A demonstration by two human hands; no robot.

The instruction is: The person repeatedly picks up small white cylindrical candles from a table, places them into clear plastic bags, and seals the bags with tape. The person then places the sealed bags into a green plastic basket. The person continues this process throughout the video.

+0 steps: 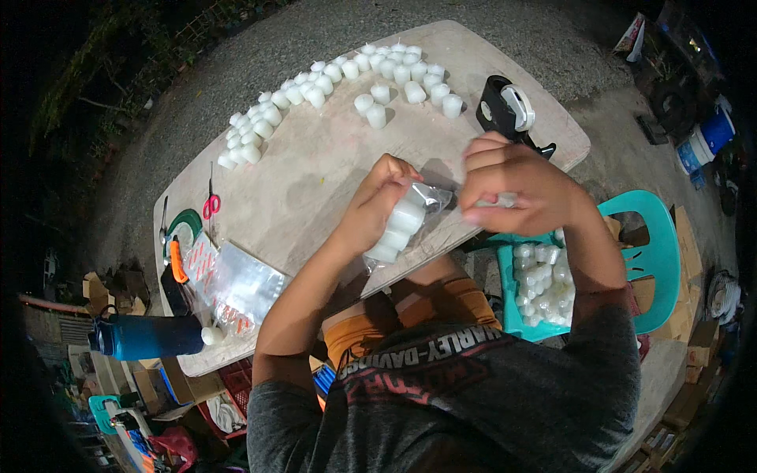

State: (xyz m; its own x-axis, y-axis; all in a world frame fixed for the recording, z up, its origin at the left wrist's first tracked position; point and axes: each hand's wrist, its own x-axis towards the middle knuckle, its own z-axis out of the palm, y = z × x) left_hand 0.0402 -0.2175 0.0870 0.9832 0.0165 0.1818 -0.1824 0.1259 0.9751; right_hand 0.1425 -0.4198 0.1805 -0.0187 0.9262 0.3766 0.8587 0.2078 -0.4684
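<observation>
Left grip [374, 201] clutches bagged votive candles [400, 229]; right grip [509, 181], I can't tell. Wrapped votives [542, 284] sit near right; unbagged votives [315, 95], far.

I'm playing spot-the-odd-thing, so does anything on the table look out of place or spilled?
One white candle sits alone by the blue water bottle at the near-left corner of the table, while the other loose candles stand grouped toward the far side. I see nothing spilled or broken.
</observation>
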